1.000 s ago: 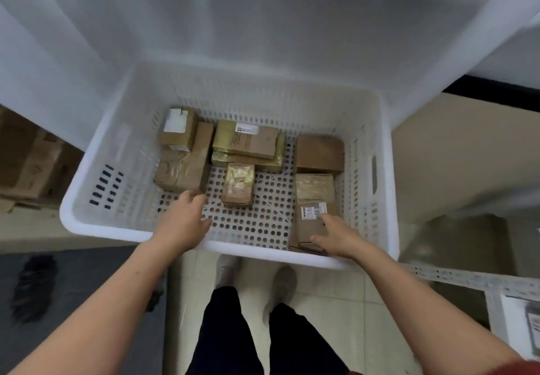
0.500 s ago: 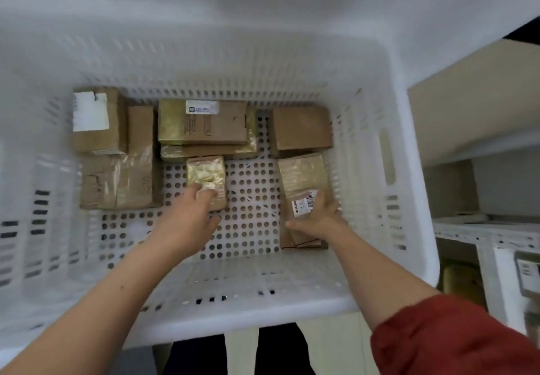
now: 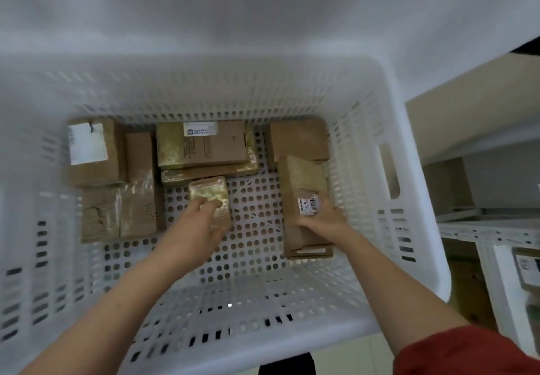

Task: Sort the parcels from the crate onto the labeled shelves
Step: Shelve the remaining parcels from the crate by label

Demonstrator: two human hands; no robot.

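both hands are down in the white crate (image 3: 415, 228). the left hand (image 3: 194, 228) curls over the near end of the small taped parcel (image 3: 209, 192) mid-floor; the right hand (image 3: 321, 219) clasps the labeled parcel (image 3: 304, 199) by the right wall, its long axis running near to far.

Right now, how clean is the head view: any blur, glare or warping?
Head view: soft motion blur throughout; crate walls bow from the wide lens; glare on the taped small parcel; label under the right hand unreadable; left hand smeared.
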